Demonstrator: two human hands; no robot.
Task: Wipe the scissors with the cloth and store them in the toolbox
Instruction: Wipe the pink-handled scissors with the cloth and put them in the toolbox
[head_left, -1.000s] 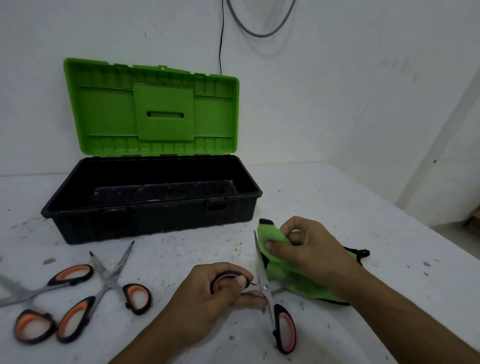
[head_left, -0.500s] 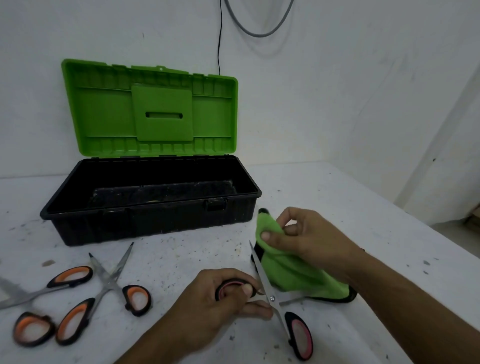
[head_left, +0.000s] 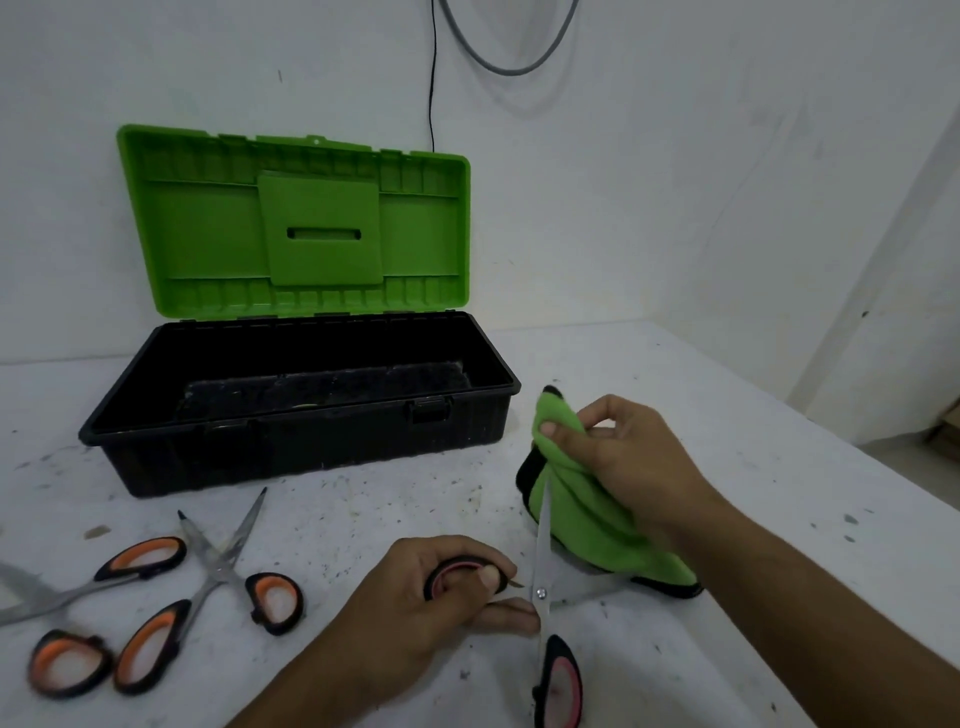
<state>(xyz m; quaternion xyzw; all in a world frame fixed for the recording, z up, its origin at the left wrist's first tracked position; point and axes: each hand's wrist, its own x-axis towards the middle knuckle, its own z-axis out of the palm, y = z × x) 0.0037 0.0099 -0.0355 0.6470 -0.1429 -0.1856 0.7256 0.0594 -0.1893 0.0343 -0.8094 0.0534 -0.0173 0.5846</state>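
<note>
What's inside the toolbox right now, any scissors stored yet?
The toolbox shows only scuffed black floor, with nothing stored on it. Its front wall hides the near strip of the floor, so that part is unchecked.

Steel scissors with black-and-pink handles (head_left: 541, 592) are spread open over the white counter (head_left: 363, 519). One handle loop is gripped in the left hand (head_left: 431, 608), and one blade rises against a green microfibre cloth with black trim (head_left: 587, 514) bunched in the right hand (head_left: 628, 457). Open orange-handled scissors (head_left: 221, 569) and a second orange-handled pair (head_left: 52, 597) lie at left, near the black plastic toolbox (head_left: 311, 447), its green lid (head_left: 296, 228) raised upright.
</note>
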